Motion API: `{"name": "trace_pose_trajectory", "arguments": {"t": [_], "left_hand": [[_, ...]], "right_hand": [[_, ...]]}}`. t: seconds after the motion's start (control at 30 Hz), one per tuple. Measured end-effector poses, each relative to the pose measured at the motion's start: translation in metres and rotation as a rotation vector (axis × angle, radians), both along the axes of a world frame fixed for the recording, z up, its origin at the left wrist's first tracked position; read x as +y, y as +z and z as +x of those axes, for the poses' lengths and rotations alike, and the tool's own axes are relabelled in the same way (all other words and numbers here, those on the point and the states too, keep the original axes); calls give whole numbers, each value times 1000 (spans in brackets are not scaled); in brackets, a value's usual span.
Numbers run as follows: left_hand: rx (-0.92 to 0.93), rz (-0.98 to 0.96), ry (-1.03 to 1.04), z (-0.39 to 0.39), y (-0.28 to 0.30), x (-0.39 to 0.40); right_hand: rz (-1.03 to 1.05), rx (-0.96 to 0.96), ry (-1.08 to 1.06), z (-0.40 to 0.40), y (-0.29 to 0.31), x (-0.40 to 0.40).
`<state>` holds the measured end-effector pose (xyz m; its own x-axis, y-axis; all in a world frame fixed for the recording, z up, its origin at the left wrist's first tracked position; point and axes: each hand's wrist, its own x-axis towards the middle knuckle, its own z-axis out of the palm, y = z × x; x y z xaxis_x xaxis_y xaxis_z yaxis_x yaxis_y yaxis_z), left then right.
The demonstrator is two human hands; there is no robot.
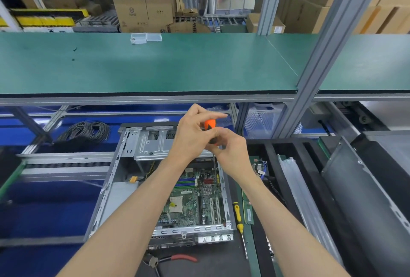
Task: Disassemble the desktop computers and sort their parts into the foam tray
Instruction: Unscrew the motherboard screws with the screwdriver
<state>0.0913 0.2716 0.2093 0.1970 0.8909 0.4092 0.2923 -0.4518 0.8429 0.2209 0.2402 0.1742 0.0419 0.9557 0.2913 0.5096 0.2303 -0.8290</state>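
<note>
- Head view: the open grey steel desktop case lies flat on the worktop before me, its green motherboard bare in the near right part.
- I judge the board stiff but fragile; best held by its edges once unscrewed.
- My left hand curls over the orange-and-black screwdriver handle from the top.
- My right hand pinches the handle lower down, fingers closed on it.
- The thin shaft runs down toward the board's far right edge.
- A yellow-handled screwdriver lies just right of the case.
</note>
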Motion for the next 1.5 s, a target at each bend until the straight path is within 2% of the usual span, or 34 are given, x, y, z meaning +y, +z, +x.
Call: {"name": "trace_pose_trajectory", "arguments": {"t": [0.13, 0.3, 0.4, 0.5, 0.6, 0.7, 0.8, 0.93, 1.13, 1.23, 1.4, 1.5], "left_hand": [[10, 15, -124, -6, 1, -5], [-48, -26, -88, -3, 3, 0], [-66, -45, -33, 0, 2, 1], [-62, -34, -59, -2, 1, -3], [-9, -5, -152, -9, 2, -7], [-29, -46, -139, -11, 2, -3], [-39, -30, -82, -7, 2, 0], [-61, -64, -12, -5, 1, 3], [-44, -11, -146, -8, 0, -7], [-39, -34, -130, -10, 0, -4], [-160, -88, -76, -4, 1, -3], [-125, -33, -123, -8, 1, -6]], "right_hand": [[-47, -31, 28, 2, 1, 0], [-78, -12, 76, 2, 3, -2], [10, 2, -26, 0, 1, -4], [-21, 68, -58, 0, 1, -4], [-72, 94, -11, 3, 2, -4], [-102, 64, 86, 6, 2, -5], [-120, -2, 129, 6, -4, -4], [-144, -177, 42, 4, -22, -1], [-72, -308, -9, 5, -39, 2], [-85, -349, 13, 7, -41, 2], [-148, -405, 68, 5, -42, 2], [-191, -496, 127, 4, -42, 4]]}}
